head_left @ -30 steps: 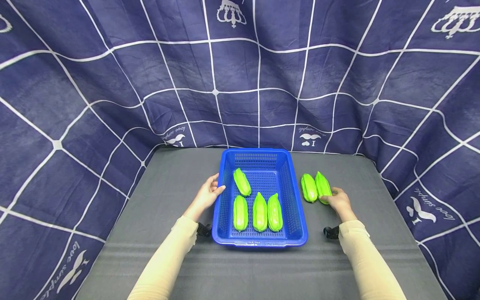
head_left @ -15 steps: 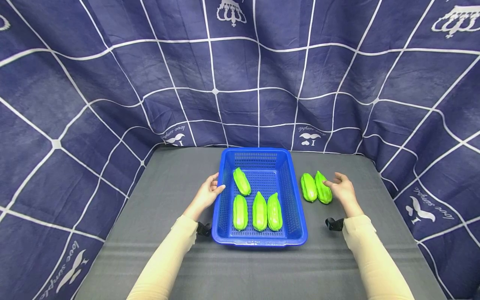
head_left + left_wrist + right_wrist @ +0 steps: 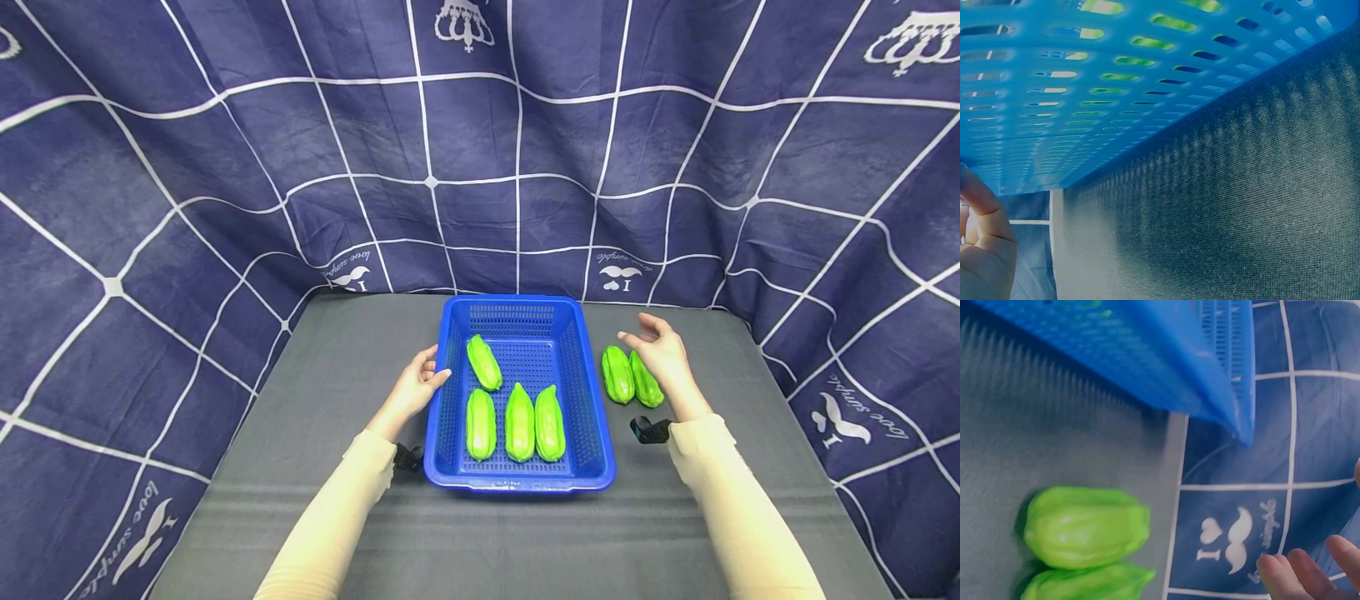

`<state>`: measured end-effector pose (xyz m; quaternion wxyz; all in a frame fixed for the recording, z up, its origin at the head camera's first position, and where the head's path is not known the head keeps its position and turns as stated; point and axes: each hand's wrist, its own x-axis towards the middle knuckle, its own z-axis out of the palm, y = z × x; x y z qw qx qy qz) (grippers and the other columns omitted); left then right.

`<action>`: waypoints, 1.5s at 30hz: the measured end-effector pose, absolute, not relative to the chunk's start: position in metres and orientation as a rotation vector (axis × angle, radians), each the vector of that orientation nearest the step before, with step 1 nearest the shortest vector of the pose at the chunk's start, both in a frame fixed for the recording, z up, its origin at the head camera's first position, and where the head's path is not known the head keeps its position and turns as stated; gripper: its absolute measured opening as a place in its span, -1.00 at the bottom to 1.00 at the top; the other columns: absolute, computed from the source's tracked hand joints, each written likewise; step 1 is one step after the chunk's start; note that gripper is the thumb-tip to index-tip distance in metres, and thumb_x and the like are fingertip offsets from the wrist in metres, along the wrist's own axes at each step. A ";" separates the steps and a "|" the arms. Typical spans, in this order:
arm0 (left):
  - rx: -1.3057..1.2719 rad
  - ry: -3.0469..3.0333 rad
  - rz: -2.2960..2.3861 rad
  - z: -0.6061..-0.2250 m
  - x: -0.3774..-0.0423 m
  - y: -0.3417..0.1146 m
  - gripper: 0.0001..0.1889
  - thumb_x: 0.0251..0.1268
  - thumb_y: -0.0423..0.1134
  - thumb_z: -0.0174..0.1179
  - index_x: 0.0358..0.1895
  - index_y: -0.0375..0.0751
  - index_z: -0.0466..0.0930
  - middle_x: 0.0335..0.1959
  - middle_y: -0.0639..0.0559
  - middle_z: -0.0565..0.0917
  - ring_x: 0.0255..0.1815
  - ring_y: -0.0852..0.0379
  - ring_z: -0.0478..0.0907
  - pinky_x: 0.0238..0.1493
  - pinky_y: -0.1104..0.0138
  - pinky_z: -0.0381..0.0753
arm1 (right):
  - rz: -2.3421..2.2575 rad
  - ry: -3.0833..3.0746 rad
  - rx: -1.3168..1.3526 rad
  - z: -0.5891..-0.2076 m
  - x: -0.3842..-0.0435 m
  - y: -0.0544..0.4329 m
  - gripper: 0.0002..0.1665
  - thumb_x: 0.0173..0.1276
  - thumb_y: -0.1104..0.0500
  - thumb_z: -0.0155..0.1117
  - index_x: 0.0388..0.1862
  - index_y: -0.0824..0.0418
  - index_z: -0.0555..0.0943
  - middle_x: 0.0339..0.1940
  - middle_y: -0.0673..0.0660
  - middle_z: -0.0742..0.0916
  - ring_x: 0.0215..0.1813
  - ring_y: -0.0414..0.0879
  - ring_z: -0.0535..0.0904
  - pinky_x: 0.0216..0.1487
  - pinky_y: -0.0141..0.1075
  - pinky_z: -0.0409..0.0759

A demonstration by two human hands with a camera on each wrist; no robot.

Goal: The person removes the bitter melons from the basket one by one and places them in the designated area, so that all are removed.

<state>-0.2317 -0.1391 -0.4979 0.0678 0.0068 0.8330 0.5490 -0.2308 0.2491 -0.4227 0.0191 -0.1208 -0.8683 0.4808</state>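
Observation:
My left hand (image 3: 411, 387) grips the left rim of a blue plastic basket (image 3: 517, 483), the thumb over the edge. In the left wrist view the curled fingers (image 3: 985, 212) show beside the slotted basket wall (image 3: 1147, 94). Inside lie several glossy green, ridged, elongated fruits, one (image 3: 484, 363) tilted at the back and another (image 3: 481, 425) at the front left. My right hand (image 3: 663, 354) is raised and holds nothing, its fingers spread loosely. Below it two similar fruits lie side by side right of the basket: the left fruit (image 3: 618, 375) and the right fruit (image 3: 647, 382), partly covered by the hand.
A grey cloth (image 3: 510, 542) covers the table. Behind and at both sides hangs a dark blue curtain (image 3: 480, 217) with white lines. The basket's right rim (image 3: 600, 408) stands between the loose fruits and those inside.
The right hand has released the right-hand fruit, lifted off it, then moved left and farther back above the two fruits. The left hand and basket have stayed in place.

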 end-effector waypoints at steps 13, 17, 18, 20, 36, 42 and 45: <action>0.010 2.519 1.655 -0.498 -0.232 -0.138 -0.36 0.42 -0.34 0.15 0.48 -0.40 0.14 0.00 -0.32 0.57 -0.04 -0.12 0.62 0.06 0.10 0.61 | 1.538 -2.681 -0.231 -0.409 -0.242 0.207 -0.22 0.37 0.10 0.27 0.48 0.34 0.26 0.48 0.31 0.39 0.44 0.27 0.36 0.41 0.04 0.37; 0.002 2.515 1.656 -0.498 -0.231 -0.138 -0.36 0.42 -0.35 0.15 0.48 -0.40 0.14 0.01 -0.33 0.57 -0.03 -0.14 0.62 0.05 0.10 0.61 | 1.557 -2.682 -0.200 -0.408 -0.246 0.191 -0.24 0.35 0.09 0.30 0.46 0.31 0.30 0.46 0.31 0.43 0.43 0.24 0.39 0.40 0.02 0.40; 0.009 2.515 1.657 -0.498 -0.231 -0.138 -0.37 0.42 -0.35 0.14 0.48 -0.41 0.14 0.01 -0.34 0.57 -0.03 -0.14 0.62 0.05 0.10 0.62 | 1.560 -2.686 -0.193 -0.408 -0.247 0.187 -0.24 0.35 0.09 0.30 0.46 0.30 0.31 0.45 0.31 0.44 0.42 0.24 0.39 0.40 0.02 0.40; 0.002 2.511 1.659 -0.497 -0.231 -0.138 -0.37 0.43 -0.35 0.14 0.48 -0.40 0.14 0.01 -0.34 0.57 -0.03 -0.15 0.62 0.04 0.09 0.62 | 1.560 -2.692 -0.181 -0.408 -0.249 0.180 -0.25 0.34 0.08 0.31 0.45 0.28 0.33 0.44 0.31 0.45 0.42 0.22 0.41 0.39 0.00 0.41; 0.020 2.504 1.677 -0.499 -0.233 -0.138 -0.36 0.40 -0.36 0.17 0.48 -0.40 0.16 -0.01 -0.31 0.58 -0.08 -0.05 0.63 0.02 0.15 0.63 | 1.627 -2.721 -0.107 -0.423 -0.261 0.134 -0.24 0.31 0.08 0.34 0.44 0.28 0.35 0.41 0.31 0.48 0.40 0.22 0.43 0.34 -0.01 0.47; 0.030 2.501 1.686 -0.498 -0.233 -0.138 -0.36 0.40 -0.37 0.17 0.47 -0.42 0.16 -0.02 -0.31 0.59 -0.11 -0.03 0.64 0.00 0.17 0.64 | 1.636 -2.739 -0.079 -0.429 -0.263 0.119 -0.24 0.31 0.07 0.35 0.44 0.24 0.35 0.40 0.28 0.50 0.39 0.21 0.44 0.32 0.01 0.48; 0.026 2.501 1.684 -0.498 -0.233 -0.138 -0.36 0.39 -0.37 0.17 0.47 -0.43 0.16 -0.02 -0.31 0.58 -0.10 -0.04 0.63 -0.01 0.18 0.64 | 1.645 -2.751 -0.064 -0.433 -0.263 0.112 -0.25 0.32 0.07 0.35 0.44 0.24 0.36 0.40 0.27 0.50 0.39 0.21 0.43 0.32 0.01 0.48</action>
